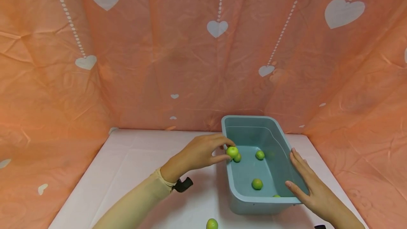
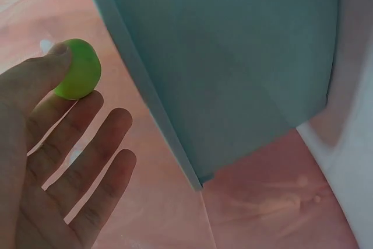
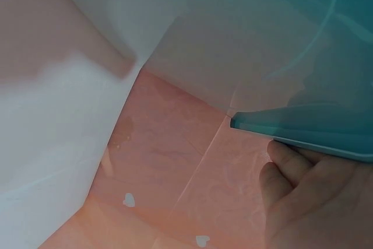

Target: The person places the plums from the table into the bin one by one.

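My left hand (image 1: 206, 149) pinches a green lime (image 1: 232, 152) between thumb and fingertips, level with the left rim of a grey-blue plastic tub (image 1: 249, 199). In the left wrist view the other fingers of this hand spread loosely below the lime (image 2: 81, 71), beside the tub's wall (image 2: 233, 74). My right hand (image 1: 313, 186) holds the tub's right rim near the front corner, thumb over the inside. From the right wrist, its fingers (image 3: 285, 167) show against the underside of the rim (image 3: 303, 132). Inside the tub lie several limes, among them one near the front (image 1: 257, 183).
Another lime (image 1: 212, 224) lies on the white table (image 1: 133, 172) at the front edge of view, outside the tub. Orange cloth (image 1: 178, 63) with white hearts hangs behind and on both sides. The tub stands right of centre, close to the back cloth.
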Motion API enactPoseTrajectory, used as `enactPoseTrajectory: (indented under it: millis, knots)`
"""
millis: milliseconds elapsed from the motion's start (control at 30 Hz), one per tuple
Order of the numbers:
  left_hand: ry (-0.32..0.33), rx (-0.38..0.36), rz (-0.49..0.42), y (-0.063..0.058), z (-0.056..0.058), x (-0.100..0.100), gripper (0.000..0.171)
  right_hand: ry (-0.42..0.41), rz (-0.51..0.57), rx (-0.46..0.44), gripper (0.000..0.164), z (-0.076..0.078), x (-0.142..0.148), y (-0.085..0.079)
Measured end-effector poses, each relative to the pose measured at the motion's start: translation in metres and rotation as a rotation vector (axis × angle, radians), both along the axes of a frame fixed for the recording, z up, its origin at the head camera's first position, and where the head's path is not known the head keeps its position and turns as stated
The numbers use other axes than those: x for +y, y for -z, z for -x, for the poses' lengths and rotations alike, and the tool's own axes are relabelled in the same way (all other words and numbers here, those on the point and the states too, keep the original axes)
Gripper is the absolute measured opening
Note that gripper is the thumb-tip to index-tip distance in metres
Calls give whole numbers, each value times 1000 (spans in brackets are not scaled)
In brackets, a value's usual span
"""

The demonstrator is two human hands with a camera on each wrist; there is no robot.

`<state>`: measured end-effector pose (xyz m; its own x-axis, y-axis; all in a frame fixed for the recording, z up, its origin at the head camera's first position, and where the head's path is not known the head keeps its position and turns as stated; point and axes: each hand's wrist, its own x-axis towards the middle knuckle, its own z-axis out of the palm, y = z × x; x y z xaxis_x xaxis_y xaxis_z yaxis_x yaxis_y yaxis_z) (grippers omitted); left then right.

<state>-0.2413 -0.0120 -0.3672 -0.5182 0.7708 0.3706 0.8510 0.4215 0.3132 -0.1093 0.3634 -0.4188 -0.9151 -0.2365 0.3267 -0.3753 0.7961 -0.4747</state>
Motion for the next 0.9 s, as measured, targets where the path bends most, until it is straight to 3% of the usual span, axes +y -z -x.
enactPoseTrajectory:
  millis: [333, 900]
  knots:
    - [62, 38, 22, -4, 7, 22, 37, -11, 4, 14, 89, 0, 0, 2]
    - [73, 71, 131, -5, 20, 49, 35, -6, 10, 12, 88, -1, 0, 1]
